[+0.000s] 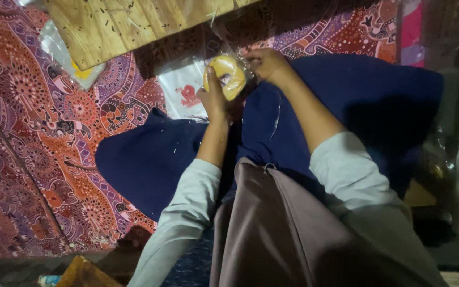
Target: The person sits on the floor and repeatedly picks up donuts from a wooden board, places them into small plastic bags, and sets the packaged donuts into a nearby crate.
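Seated cross-legged on red patterned batik cloth (38, 133), dark blue skirt (346, 101) over both knees. Left hand (212, 95) gripping yellow ring-shaped pastry (227, 74) from its lower left edge, thumb up along the side, fingers curled behind. Right hand (265, 64) just right of the pastry, fingers bunched and pinching clear plastic wrap (248, 64) at the pastry's upper right. Pastry held above the gap between the knees, off the floor. Flat clear bag with red print (184, 93) lying on the cloth right under the hands. Wooden board (123, 24) farther out, partly over another plastic bag (62, 53). Light grey sleeves (187, 212) pushed up the forearms.
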